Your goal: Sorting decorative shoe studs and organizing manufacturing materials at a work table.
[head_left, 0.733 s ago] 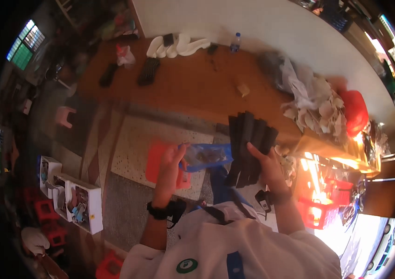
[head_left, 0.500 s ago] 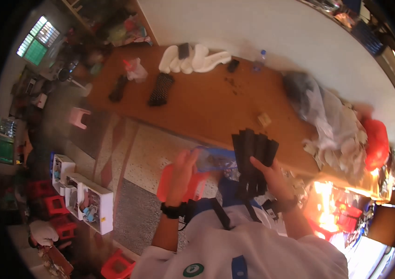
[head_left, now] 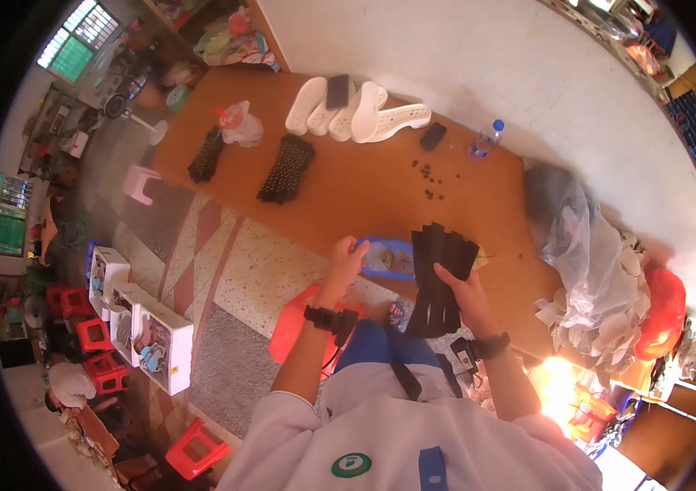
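My left hand (head_left: pixel 349 263) is closed at the left rim of a shallow blue plastic basket (head_left: pixel 399 273), which overlaps the front edge of the brown table (head_left: pixel 348 209). Some small greyish contents show inside the basket, too indistinct to name. In my right hand (head_left: pixel 464 292) is a fanned bundle of flat black strips (head_left: pixel 438 282), thumb on top. The strips hide the basket's right end. A small pale piece (head_left: pixel 481 259) on the table shows just past the bundle.
White shoe soles (head_left: pixel 348 114), a water bottle (head_left: pixel 487 141), small dark bits (head_left: pixel 425 173) and black studded strips (head_left: pixel 286 169) lie on the table. A plastic-wrapped heap (head_left: pixel 589 262) borders the right. Behind my left arm is a red stool (head_left: pixel 292 331); white boxes (head_left: pixel 164 348) stand left.
The view has shifted and sharpened. My left hand has gone from fingers extended beside the basket to closed at its rim. My right hand still holds the black strips.
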Tool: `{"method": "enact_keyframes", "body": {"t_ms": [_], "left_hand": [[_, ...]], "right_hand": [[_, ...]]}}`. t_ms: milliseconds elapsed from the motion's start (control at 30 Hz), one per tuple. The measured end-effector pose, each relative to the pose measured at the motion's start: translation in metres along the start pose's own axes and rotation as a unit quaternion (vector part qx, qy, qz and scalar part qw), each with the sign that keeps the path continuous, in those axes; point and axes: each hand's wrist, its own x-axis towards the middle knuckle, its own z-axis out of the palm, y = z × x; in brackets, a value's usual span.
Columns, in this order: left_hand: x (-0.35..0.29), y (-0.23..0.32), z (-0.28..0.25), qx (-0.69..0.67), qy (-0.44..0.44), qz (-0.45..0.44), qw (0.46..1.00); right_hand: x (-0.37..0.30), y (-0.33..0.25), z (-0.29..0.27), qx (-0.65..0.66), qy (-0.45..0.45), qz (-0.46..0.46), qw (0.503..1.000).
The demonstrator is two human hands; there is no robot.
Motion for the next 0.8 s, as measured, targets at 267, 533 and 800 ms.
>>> {"method": "enact_keyframes", "body": {"t_ms": [267,533,800], "left_hand": [[0.005,-0.032,0.001,0.069,0.035,0.041,0.996],[0.052,-0.01,-0.062,0.17,0.053,0.053,0.983],[0.237,0.021,-0.225,0.39,0.12,-0.037,0.912]], "right_hand": [[-0.004,-0.043,0.014,-0.106,0.126,-0.091,0.982],[0.034,-0.091,0.115,0.02,0.052,-0.065,0.996],[0.127,-0.067,0.207,0.047,0.062,-0.079,0.994]]}}
